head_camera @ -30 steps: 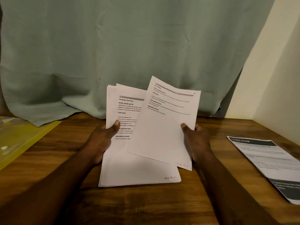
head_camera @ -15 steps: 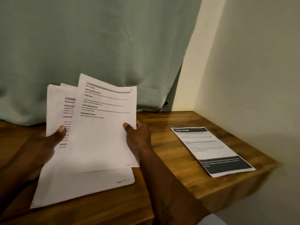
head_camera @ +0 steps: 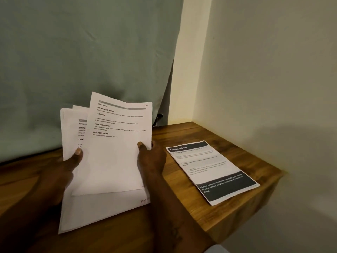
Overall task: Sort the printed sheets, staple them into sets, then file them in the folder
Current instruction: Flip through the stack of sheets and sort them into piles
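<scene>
My left hand (head_camera: 62,172) holds a stack of printed sheets (head_camera: 102,210) tilted up from the wooden table (head_camera: 182,136), thumb on its left side. My right hand (head_camera: 152,159) pinches one top sheet (head_camera: 116,148) headed "Mirror Wiping" by its right edge, thumb on the front, and holds it fanned out over the stack. A separate printed sheet (head_camera: 211,170) headed "LIVING ROOM", with dark bands at top and bottom, lies flat on the table to the right of my right hand. The folder and a stapler are out of view.
A pale green curtain (head_camera: 87,57) hangs behind the table. A cream wall (head_camera: 273,79) runs along the right side. The table's right corner edge (head_camera: 269,181) drops off just past the "LIVING ROOM" sheet.
My view has swung to the right, so the yellow folder at the left has left the frame. Both hands still hold the papers, with the top sheet drawn slightly further over the stack.
</scene>
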